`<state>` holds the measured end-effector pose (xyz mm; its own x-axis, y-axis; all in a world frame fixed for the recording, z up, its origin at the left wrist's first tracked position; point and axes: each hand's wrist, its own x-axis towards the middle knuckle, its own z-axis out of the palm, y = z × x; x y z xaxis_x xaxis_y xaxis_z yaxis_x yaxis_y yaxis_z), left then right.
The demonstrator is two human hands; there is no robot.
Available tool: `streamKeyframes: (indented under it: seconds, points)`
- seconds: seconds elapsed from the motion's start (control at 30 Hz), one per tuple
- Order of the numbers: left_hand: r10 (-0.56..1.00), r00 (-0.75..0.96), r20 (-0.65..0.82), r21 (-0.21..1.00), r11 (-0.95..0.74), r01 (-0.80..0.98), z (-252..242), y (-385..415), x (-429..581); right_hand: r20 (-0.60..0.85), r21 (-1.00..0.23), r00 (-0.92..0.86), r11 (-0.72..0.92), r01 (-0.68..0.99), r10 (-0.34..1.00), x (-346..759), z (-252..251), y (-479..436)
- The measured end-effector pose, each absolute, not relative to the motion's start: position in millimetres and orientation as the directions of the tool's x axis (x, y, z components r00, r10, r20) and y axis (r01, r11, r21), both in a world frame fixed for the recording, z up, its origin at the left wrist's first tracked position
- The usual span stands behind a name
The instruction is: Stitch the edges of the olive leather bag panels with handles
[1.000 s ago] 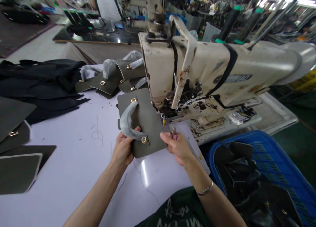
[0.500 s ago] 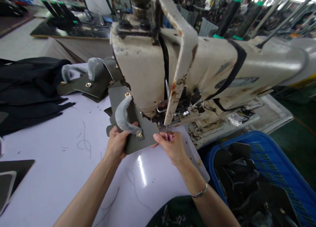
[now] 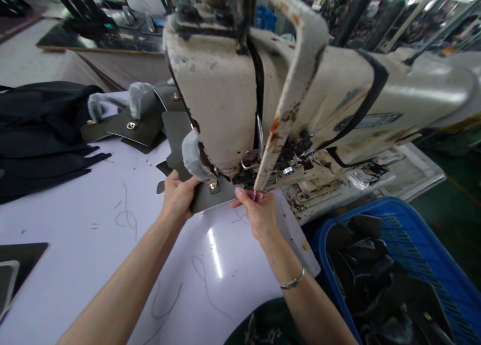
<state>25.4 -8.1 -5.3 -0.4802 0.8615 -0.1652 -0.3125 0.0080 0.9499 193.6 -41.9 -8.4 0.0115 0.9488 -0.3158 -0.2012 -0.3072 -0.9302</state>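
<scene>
Grey leather panel (image 3: 212,197) under the sewing machine (image 3: 214,89) head, clamped by left hand (image 3: 177,197) fingers; right hand (image 3: 253,212) fingers pinched together just below. Risk: running the machine could catch those fingers.

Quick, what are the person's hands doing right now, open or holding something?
Left hand: closed, gripping a grey bag panel.
Right hand: closed, fingertips pinched under the sewing machine; whatever they hold is too small to tell.

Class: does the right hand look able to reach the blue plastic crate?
Probably yes: the right hand is close to the blue plastic crate, with only the white table's edge between them.
</scene>
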Motion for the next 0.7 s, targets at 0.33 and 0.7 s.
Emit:
streamKeyframes:
  seconds: [0.33,0.7]
  points:
    - [0.878,-0.459,-0.137,0.948,-0.018,-0.318,-5,0,23,-0.297,-0.936,0.096,-0.27,-0.228,0.95,184,-11,-45]
    - [0.888,-0.449,-0.101,0.953,-0.044,-0.301,-8,2,22,-0.295,-0.93,0.119,-0.257,-0.263,0.948,177,-10,-52]
